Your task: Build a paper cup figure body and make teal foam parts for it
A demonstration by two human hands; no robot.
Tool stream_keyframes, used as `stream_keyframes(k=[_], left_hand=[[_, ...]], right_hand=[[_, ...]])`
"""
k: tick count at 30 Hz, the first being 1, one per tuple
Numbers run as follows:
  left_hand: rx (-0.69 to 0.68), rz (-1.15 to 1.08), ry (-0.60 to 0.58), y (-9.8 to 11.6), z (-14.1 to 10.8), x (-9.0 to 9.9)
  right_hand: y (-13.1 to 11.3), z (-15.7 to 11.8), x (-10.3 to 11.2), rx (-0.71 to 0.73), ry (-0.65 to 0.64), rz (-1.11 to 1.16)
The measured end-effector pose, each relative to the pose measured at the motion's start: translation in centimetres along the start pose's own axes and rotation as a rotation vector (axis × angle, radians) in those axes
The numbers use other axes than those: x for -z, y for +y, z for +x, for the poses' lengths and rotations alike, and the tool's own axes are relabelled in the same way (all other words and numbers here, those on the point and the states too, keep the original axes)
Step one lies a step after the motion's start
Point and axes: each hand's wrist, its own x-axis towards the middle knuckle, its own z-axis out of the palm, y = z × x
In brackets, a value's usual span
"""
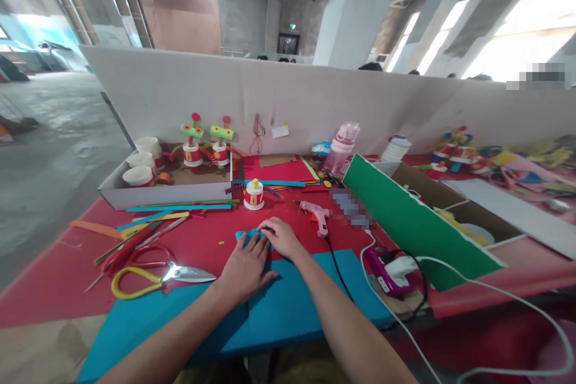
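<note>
Nearest is a large, flat blue sheet (310,288) of card or foam along the near side of the red-covered surface (202,234). To the left, scissors with one yellow and one red looped handle (173,273) lie unused, their metal blades pointing towards the left hand.

The left hand (246,264) is palm down with fingers outstretched, apparently pressing rather than gripping. The right hand (279,237) bends its fingertips in beside it; whether they pinch anything cannot be told. Under and just beyond the fingers is the thing being worked, a small bright-blue paper-like piece (242,236), mostly covered. The step in hand seems to be lining up, folding or flattening this piece; the next move calls for steady left-hand pressure while the right fingertips work the edge, since so small a piece could slip or crease askew.

To the right lies a pale-pink glue gun (317,215) with a black cord, within easy reach should bonding be needed. Just past the hands stands a white paper cup with a red band and coiled paper arms (254,195). Farther back, a low white cardboard box (166,195) holds two similar figures with green tube heads (206,144).
</note>
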Motion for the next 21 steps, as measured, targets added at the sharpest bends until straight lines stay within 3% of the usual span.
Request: stream_keyframes(k=[10, 13, 17, 21], left_hand=[[0.03, 0.017, 0.018, -1.3, -5.1, 0.7], [0.098, 0.034, 0.022, -1.8, -6.0, 1.3], [0.109, 0.013, 0.079, -1.6, -4.7, 2.3], [0.045, -0.033, 0.041, -1.2, -2.4, 1.6]], right_hand=[[-0.9, -0.1, -0.5, -0.066, -0.045, -0.131], [-0.8, -0.2, -0.7, -0.064, -0.05, -0.156], [-0.8, -0.3, -1.0, -0.066, -0.051, -0.197], [-0.7, -0.6, -1.0, -0.032, -0.062, -0.238]])
